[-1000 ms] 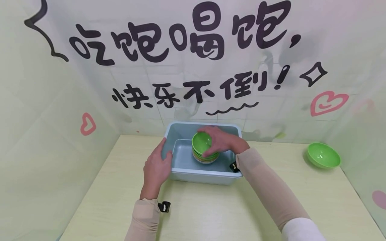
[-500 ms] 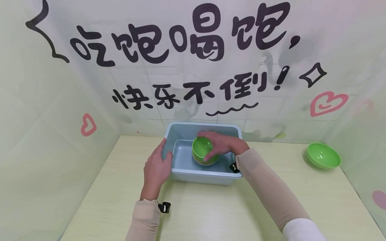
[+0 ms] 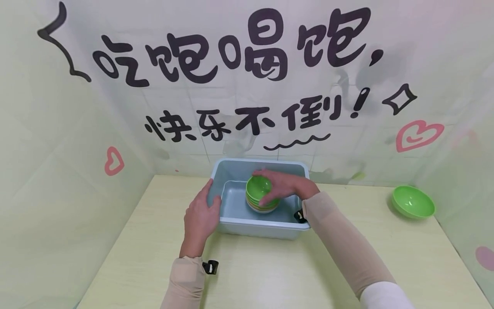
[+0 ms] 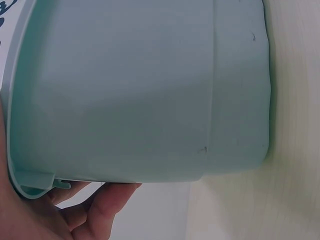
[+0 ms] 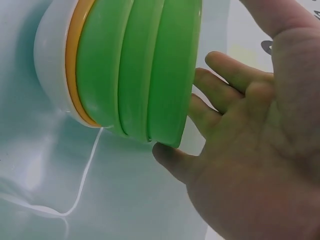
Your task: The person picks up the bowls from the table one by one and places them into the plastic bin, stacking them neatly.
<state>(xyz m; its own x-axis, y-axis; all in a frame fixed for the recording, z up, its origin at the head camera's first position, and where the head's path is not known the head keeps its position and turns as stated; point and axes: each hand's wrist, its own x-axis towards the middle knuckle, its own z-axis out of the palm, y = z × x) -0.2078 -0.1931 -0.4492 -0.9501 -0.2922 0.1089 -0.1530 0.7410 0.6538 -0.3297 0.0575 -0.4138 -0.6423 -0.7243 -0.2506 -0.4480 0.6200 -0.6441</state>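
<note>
A pale blue plastic basin [image 3: 254, 225] stands on the table against the back wall. My left hand [image 3: 201, 214] holds its left rim, thumb at the inner side and fingers outside; in the left wrist view fingers [image 4: 107, 210] curl past the basin's edge. Inside the basin is a stack of nested bowls, with several green bowls [image 5: 172, 75] above an orange bowl [image 5: 77, 47] and a white bowl [image 5: 50, 60]. My right hand [image 3: 281, 183] reaches over the stack. Its spread, fairly straight fingers touch the top green bowl's rim. The far fingertips are partly hidden in the head view.
A separate green bowl [image 3: 414, 202] sits on the table [image 3: 262, 274] at the far right. Fabric walls [image 3: 270, 98] with black lettering and pink hearts enclose the back and both sides. The right forearm crosses the basin's right rim.
My right hand has lowered the top green bowl slightly, so it now sits deeper in the stack. My left hand stays on the basin's rim, and the basin has not moved.
</note>
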